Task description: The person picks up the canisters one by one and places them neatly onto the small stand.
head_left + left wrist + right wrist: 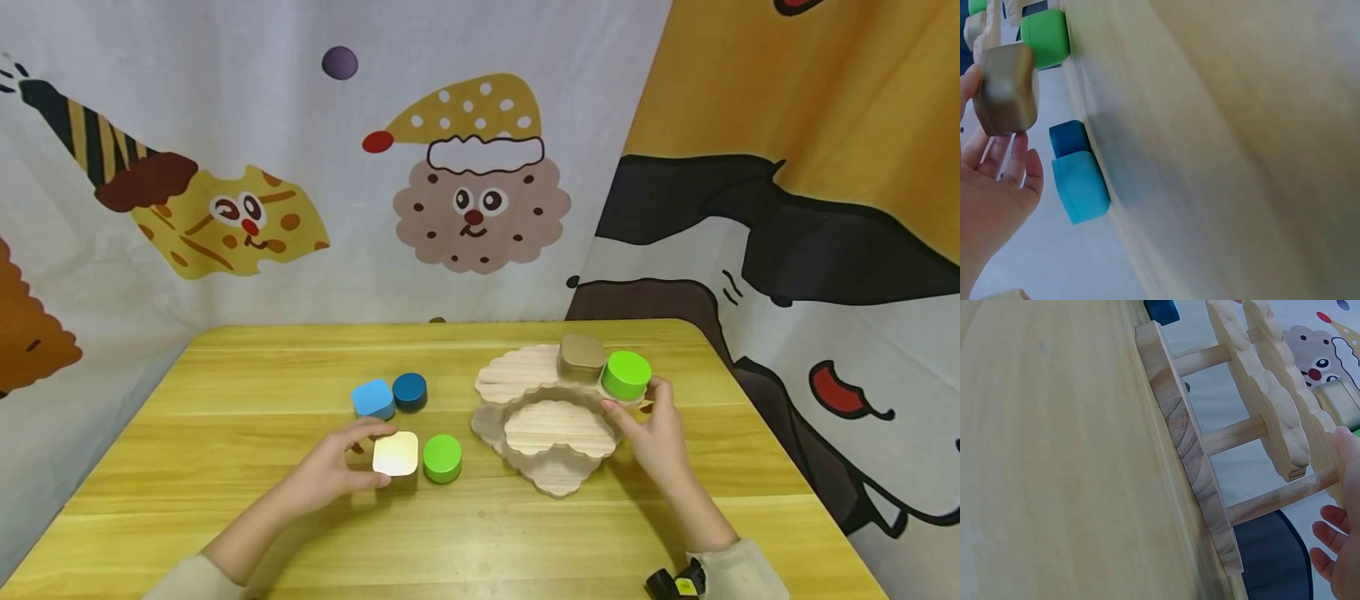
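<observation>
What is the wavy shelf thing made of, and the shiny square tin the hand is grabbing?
The tiered stand looks like pale unpainted wood: grain lines and round dowel posts show in the right wrist view. The square tin, held by the left hand, looks like metal with a glossy gold finish, since it glares brightly; coated plastic is possible.

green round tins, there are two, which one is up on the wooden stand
The green round tin by the right hand, on the top tier of the wooden stand beside the gold square tin. The other green tin sits on the table.
</observation>
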A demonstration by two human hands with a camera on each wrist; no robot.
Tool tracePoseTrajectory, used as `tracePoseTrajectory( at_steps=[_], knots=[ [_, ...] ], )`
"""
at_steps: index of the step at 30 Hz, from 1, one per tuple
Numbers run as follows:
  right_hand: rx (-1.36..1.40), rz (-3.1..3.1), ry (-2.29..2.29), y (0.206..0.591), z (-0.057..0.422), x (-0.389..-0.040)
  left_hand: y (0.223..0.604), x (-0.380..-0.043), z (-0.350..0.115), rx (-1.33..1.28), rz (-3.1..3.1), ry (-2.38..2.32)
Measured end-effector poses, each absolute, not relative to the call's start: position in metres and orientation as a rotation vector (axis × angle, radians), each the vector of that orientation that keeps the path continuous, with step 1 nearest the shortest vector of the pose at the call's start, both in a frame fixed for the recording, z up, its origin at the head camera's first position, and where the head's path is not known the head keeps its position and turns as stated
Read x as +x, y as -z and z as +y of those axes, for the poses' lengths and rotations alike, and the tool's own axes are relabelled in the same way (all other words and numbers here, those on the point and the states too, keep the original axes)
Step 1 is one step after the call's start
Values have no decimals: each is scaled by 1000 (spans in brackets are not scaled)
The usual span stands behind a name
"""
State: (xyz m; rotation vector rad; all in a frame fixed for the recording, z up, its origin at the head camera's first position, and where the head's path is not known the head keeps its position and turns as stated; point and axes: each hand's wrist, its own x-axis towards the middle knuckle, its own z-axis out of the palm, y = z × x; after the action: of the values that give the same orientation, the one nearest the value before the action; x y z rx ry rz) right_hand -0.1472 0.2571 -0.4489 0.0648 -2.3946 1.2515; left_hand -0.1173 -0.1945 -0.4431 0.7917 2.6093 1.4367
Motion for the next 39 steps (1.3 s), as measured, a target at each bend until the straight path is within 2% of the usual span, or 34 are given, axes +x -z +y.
tracePoseTrajectory(
  at_steps=[12, 31, 39],
  knots=[
    [61, -2383, -1250, 448, 256, -147, 426, -117, -172, 847, 2618, -1558],
    [60, -2385, -1246, 449, 255, -147, 394, -126, -109, 780, 2574, -1779],
    [53, -2383, -1238, 450, 256, -147, 366, -127, -80, 730, 2566, -1805]
  ],
)
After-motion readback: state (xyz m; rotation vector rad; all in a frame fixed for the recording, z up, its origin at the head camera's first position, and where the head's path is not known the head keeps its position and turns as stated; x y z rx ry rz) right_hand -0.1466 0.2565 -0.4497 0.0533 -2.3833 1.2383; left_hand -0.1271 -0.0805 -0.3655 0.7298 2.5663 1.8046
